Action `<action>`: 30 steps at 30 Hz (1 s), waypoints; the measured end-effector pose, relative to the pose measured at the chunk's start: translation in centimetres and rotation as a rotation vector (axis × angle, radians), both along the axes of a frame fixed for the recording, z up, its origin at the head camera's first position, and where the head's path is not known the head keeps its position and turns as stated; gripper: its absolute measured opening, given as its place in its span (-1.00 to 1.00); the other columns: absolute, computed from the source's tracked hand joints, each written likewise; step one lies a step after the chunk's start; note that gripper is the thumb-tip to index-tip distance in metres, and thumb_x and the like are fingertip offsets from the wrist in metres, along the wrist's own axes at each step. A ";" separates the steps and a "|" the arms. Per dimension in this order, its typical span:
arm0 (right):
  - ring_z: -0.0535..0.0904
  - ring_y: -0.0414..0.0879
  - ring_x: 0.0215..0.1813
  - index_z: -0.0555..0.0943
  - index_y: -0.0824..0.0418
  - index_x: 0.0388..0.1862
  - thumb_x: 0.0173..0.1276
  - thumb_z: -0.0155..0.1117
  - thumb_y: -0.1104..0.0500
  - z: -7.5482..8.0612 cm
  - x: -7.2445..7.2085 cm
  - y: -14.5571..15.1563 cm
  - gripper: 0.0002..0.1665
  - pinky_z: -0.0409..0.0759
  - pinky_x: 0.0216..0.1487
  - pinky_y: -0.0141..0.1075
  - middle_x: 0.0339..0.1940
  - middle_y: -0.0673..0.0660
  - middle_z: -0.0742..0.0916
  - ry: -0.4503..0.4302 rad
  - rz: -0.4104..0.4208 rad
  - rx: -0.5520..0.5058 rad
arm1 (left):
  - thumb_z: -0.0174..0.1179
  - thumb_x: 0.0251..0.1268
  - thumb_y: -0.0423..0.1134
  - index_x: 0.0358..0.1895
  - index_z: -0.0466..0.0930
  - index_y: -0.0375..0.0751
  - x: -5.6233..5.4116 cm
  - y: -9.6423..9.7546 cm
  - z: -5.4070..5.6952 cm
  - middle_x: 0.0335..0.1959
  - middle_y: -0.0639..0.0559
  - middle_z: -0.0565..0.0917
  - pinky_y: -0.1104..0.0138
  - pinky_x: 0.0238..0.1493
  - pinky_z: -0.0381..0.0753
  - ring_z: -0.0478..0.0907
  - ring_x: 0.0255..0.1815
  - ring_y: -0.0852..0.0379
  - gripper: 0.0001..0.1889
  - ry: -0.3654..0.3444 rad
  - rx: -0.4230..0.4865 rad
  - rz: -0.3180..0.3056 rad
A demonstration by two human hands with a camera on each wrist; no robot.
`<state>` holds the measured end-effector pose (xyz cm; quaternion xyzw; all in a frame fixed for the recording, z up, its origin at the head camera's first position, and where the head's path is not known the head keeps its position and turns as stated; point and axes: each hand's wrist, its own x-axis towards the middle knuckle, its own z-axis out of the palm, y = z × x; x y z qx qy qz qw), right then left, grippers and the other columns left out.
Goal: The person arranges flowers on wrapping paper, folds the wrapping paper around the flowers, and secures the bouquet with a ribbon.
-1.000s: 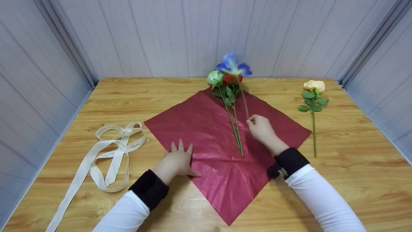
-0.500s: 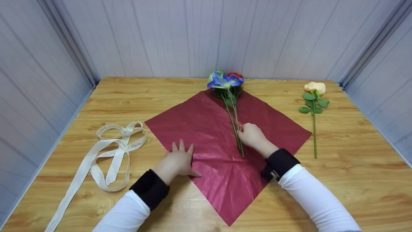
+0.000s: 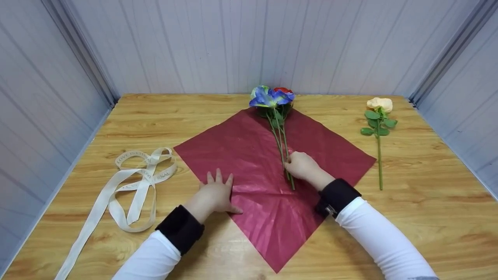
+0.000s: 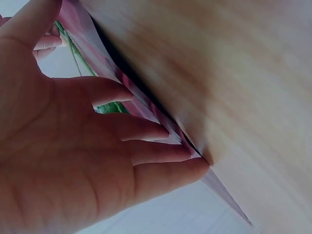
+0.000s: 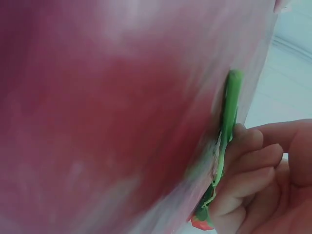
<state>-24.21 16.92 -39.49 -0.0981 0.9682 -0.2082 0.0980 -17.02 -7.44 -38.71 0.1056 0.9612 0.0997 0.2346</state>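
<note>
A dark red sheet of wrapping paper (image 3: pixel 233 144) lies as a diamond on the table. My left hand (image 3: pixel 215 195), fingers spread, rests on its left lower edge; the left wrist view shows the fingertips at that edge. With curled fingers my right hand (image 3: pixel 303 166) pinches the stem of a blue iris (image 3: pixel 268 99) low down. The iris lies over a red rose (image 3: pixel 284 90) and a mostly hidden pale green rose, their stems crossing down the paper. In the right wrist view a green stem end (image 5: pixel 233 90) shows beside the curled fingers.
A cream rose (image 3: pixel 380 104) with leaves lies on the wooden table (image 3: pixel 435 202) at the right. Loops of cream printed ribbon (image 3: pixel 146 175) lie at the left, a tail running to the front. Pale wall panels (image 3: pixel 194 46) rise behind and at both sides.
My right hand has brought the iris down and left, from raised above the roses to lying over them. The left hand has stayed on the paper's edge.
</note>
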 end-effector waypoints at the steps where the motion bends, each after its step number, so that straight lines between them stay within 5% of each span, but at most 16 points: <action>1: 0.09 -0.21 -0.70 0.17 0.04 -0.86 0.32 0.06 0.19 0.0 0.0 0.0 -0.46 0.13 -0.57 -0.40 -0.83 -0.10 0.20 -0.001 -0.001 -0.002 | 0.35 -0.03 0.23 0.49 -0.04 -0.26 0.0 0.0 0.1 0.47 -0.48 -0.15 -0.31 0.33 -0.04 -0.21 0.45 -0.50 0.12 -0.002 0.000 0.001; 8: 0.24 -0.19 -0.66 0.38 0.14 -0.76 0.33 0.10 0.12 0.5 0.4 2.7 -0.56 0.23 -0.52 -0.38 -0.79 -0.05 0.39 0.003 -0.005 -0.066 | 0.34 -0.02 0.24 0.50 -0.06 -0.25 0.2 0.3 0.2 0.47 -0.48 -0.17 -0.31 0.33 -0.05 -0.22 0.45 -0.50 0.12 -0.012 0.002 0.002; 12: 0.46 -0.10 -0.50 0.61 0.31 -0.47 0.34 0.11 0.08 1.7 0.4 6.8 -0.67 0.39 -0.42 -0.32 -0.58 0.09 0.63 0.025 -0.062 -0.068 | 0.33 -0.02 0.24 0.50 -0.06 -0.26 0.1 0.3 0.3 0.47 -0.48 -0.17 -0.32 0.32 -0.04 -0.22 0.45 -0.50 0.12 -0.005 0.002 -0.004; 17: 0.51 0.07 -0.32 0.55 0.43 -0.30 0.36 0.10 0.12 2.4 0.5 12.1 -0.66 0.43 -0.34 -0.24 -0.37 0.27 0.63 0.041 -0.147 -0.062 | 0.34 -0.03 0.24 0.49 -0.06 -0.26 0.0 0.1 0.2 0.47 -0.49 -0.17 -0.32 0.32 -0.04 -0.22 0.44 -0.51 0.12 0.006 0.006 -0.006; 30: 0.45 0.01 -0.50 0.35 0.34 -0.44 0.32 0.02 0.13 0.7 2.2 19.8 -0.71 0.37 -0.43 -0.27 -0.60 0.15 0.51 -0.071 -0.242 0.016 | 0.34 -0.03 0.25 0.49 -0.04 -0.26 0.0 0.0 -0.2 0.47 -0.48 -0.14 -0.32 0.30 0.01 -0.19 0.44 -0.51 0.12 0.009 -0.010 -0.004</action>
